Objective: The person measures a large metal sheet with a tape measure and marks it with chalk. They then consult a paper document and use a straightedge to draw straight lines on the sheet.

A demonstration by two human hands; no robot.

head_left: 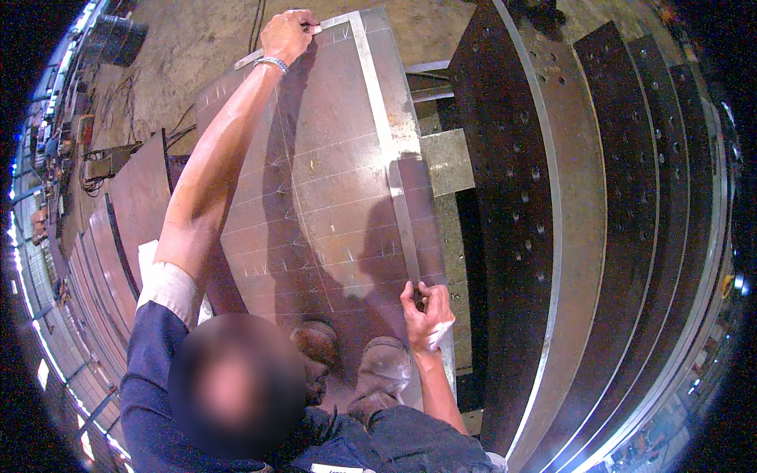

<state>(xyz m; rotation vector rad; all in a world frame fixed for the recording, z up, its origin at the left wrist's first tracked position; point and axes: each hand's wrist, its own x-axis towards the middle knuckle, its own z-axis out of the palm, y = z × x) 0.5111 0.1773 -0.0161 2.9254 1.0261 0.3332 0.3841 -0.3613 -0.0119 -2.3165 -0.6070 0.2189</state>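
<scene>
Overhead view of a person crouched on a steel plate (331, 181). Nearest the camera, two worn brown boots (371, 374) stand on the plate's near end, just beside one another. Just beyond them, the right hand (426, 311) rests at the near end of a long metal straightedge (390, 142), fingers curled together and pinched on a small marking tool whose tip meets the plate beside the straightedge; a pale cloth or chalk smear shows at the heel of the palm. The straightedge lies flat on the plate and runs from this hand away toward the far edge. The plate surface carries a grid of thin scribed lines with small tick marks at the crossings. At the far end, the outstretched left hand (288, 35), a bracelet at the wrist, is closed over the plate's far corner where a second strip meets the straightedge. To the right, large curved steel segments (552, 197) with rows of drilled holes lie well apart from both hands
</scene>
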